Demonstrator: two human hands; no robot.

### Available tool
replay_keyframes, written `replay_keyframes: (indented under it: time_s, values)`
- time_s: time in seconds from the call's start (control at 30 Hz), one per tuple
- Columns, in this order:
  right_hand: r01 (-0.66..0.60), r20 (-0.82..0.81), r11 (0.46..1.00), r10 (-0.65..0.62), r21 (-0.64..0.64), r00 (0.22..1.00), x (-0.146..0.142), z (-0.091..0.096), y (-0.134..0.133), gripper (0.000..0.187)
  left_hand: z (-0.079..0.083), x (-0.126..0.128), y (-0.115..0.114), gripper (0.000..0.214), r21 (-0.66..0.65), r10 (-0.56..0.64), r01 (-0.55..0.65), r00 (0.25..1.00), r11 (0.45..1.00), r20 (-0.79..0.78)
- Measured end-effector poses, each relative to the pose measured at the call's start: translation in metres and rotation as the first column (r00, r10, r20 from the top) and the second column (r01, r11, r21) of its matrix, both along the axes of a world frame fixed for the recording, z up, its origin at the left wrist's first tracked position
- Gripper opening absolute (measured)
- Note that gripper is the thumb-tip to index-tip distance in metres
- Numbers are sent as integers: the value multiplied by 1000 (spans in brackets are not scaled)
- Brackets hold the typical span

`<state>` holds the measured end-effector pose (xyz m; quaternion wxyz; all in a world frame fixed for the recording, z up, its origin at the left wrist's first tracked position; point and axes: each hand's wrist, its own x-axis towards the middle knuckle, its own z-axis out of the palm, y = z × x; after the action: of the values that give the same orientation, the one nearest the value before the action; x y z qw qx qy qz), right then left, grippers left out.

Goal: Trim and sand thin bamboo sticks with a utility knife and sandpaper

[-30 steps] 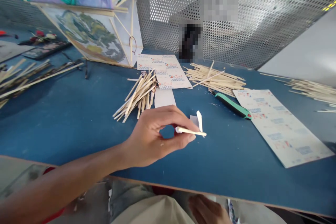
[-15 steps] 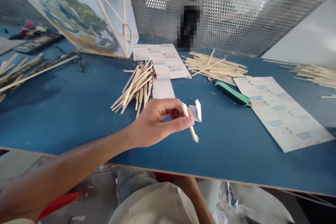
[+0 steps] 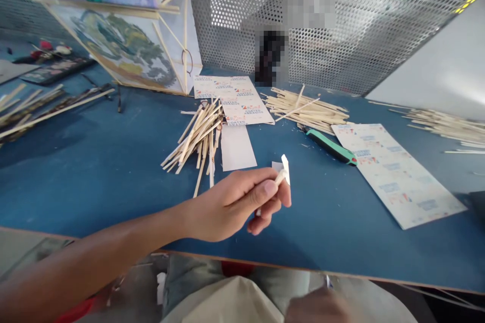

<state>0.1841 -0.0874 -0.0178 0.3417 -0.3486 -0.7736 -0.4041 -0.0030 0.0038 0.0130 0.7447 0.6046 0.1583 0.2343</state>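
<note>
My left hand [image 3: 231,207] is closed above the blue table, pinching a short pale wooden stick [image 3: 281,177] between thumb and fingers. Most of the stick is hidden by the hand; one end shows beyond the thumb. Just behind the fingertips stands a small folded piece of white paper [image 3: 285,162], partly covered. My right hand [image 3: 318,308] is a smeared shape at the bottom edge, below the table edge and over my lap, its fingers not readable. Left of centre lies a loose bundle of thin wooden sticks [image 3: 199,133], beside a blank white sheet [image 3: 238,149].
A green and black utility knife [image 3: 331,146] touches a sheet of sandpaper [image 3: 397,176] lying face down. More sandpaper [image 3: 242,98] and a stick pile [image 3: 306,108] lie near the perforated metal screen [image 3: 235,20]. A painted wood-framed lantern [image 3: 125,45] stands at back left.
My left hand has turned and come slightly nearer, so the stick now points away with less showing. My right hand has risen into view at the bottom. The camera view has shifted a little.
</note>
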Motion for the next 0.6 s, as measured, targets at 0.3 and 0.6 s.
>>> replay_keyframes:
  time_s: [0.3,0.6]
  values:
    - [-278,-328,766,94,-579,940,19,56,49,11,-5,-1,1,32,-75,-20,16,999,997,-47]
    - [-343,-351,733,152,-587,924,22,34,64,8,-8,0,8,35,-78,-23,11,988,997,-150]
